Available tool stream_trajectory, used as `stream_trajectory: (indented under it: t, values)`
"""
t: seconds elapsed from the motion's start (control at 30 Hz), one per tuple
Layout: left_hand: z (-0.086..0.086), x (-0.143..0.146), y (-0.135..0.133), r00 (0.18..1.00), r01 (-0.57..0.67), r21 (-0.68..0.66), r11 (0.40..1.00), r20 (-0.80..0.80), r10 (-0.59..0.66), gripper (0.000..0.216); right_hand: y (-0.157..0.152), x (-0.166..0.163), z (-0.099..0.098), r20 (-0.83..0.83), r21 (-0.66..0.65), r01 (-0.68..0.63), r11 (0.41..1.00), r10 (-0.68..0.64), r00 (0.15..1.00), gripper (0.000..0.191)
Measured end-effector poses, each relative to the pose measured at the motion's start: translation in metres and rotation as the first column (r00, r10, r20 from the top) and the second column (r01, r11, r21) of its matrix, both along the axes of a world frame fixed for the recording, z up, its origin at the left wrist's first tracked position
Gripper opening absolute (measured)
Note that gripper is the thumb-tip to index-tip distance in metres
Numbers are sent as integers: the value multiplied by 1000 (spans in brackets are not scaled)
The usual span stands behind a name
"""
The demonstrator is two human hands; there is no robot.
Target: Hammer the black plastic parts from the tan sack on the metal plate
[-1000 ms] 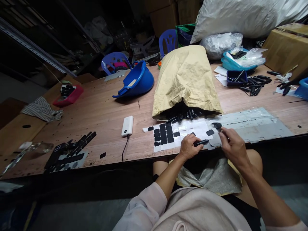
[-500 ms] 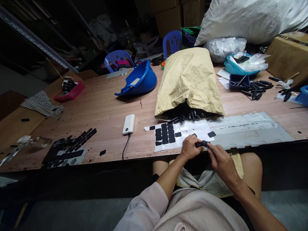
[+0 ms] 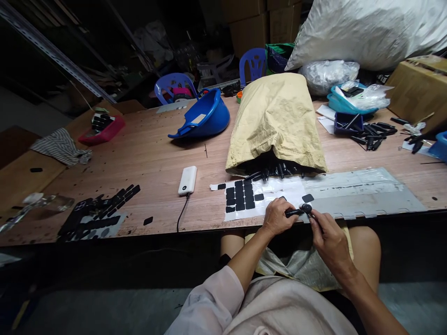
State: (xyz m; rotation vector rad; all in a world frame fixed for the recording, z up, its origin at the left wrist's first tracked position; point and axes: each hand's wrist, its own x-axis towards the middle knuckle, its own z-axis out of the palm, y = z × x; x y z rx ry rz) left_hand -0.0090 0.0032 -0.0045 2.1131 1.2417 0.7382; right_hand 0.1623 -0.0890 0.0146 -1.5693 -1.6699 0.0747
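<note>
My left hand (image 3: 277, 216) is closed around a small black stick-like part (image 3: 294, 212) at the table's near edge. My right hand (image 3: 326, 235) pinches a small round black piece (image 3: 307, 208) against the tip of that part. Just beyond the hands lies a white sheet (image 3: 275, 190) carrying several black square pads (image 3: 239, 195), and one loose black pad (image 3: 308, 197) rests near my right fingers. More black stick parts (image 3: 270, 171) spill from the open mouth of a tan sack (image 3: 277, 121).
A white power bank (image 3: 187, 180) with a cable lies left of the sheet. A grey plastic sheet (image 3: 363, 193) stretches to the right. A blue helmet-like tub (image 3: 204, 118), a red tray (image 3: 101, 128), more black pads (image 3: 99, 214) and boxes with black parts (image 3: 363, 125) stand around the wooden table (image 3: 146, 153).
My right hand came down and left from above the sheet with the round black piece and met the tip of the part in my left hand. The view shifted slightly.
</note>
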Motion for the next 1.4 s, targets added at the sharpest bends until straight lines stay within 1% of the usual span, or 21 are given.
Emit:
stream_trajectory:
  t: [0.07,0.17,0.23,0.3,0.37,0.43,0.53,0.6,0.73,0.8,0.97,1.03,1.07,1.1,1.17,1.23,1.27,1.3,1.33,1.37,1.4]
  values:
    - [-1,1,0,1000,-7,-5,1000,0,7,15,0,0,-2,13,-10,4,1000,-4,1000,28]
    - [-2,1,1,1000,-6,-14,1000,1,6,16,6,8,6,-5,18,17,1000,-17,1000,27]
    - [-3,1,1,1000,-4,-12,1000,1,4,16,16,21,14,2,28,74,997,-74,997,29]
    - [-3,1,1,1000,-4,-7,1000,-1,4,16,32,41,19,51,9,178,984,-178,983,32]
    - [-3,1,1,1000,-6,-2,1000,-2,6,16,52,64,19,125,-45,293,955,-285,950,37]
    - [-3,2,1,1000,-5,1,1000,-2,5,16,72,86,14,185,-131,385,914,-359,915,39]
    - [-2,1,1,1000,-1,2,1000,-2,1,16,97,107,4,271,-233,491,840,-429,862,42]
    - [-2,1,0,1000,-2,4,1000,-7,2,16,109,110,-2,328,-243,515,822,-430,841,41]
    - [-3,0,0,1000,-1,9,1000,-19,1,15,122,99,-9,404,-185,530,828,-427,809,37]
    - [-4,0,0,1000,2,17,1000,-21,-2,15,124,94,-11,431,-166,539,826,-431,793,38]
    - [-3,-3,-1,1000,10,69,998,-13,-9,15,123,90,-7,484,-187,548,815,-410,773,40]
    - [-3,-7,-11,999,49,123,991,12,-51,15,122,90,-5,492,-186,547,816,-405,771,41]
    - [-5,-9,-19,995,91,156,984,25,-96,14,122,90,-5,495,-186,546,817,-402,770,41]
    - [-8,-11,-29,986,152,188,970,33,-161,14,122,90,-5,497,-187,545,817,-400,770,41]
    - [-18,-15,-53,945,315,226,922,12,-326,15,123,90,-5,501,-188,546,816,-399,768,41]
    - [-34,-18,-74,898,440,179,880,-58,-437,18,124,90,-6,506,-186,550,814,-401,764,40]
    - [-43,-18,-82,888,458,114,881,-104,-448,19,124,90,-7,509,-185,553,813,-402,761,40]
    - [-51,-19,-87,888,441,24,897,-159,-432,20,124,90,-8,512,-184,556,810,-404,758,39]
    - [-59,-19,-89,888,393,-86,915,-224,-402,21,124,90,-8,514,-185,559,808,-405,756,40]
    - [-65,-20,-90,877,322,-213,923,-301,-375,23,124,90,-9,516,-189,562,805,-406,755,40]
    - [-70,-21,-88,851,239,-336,911,-379,-363,24,124,90,-9,517,-192,564,803,-405,754,40]
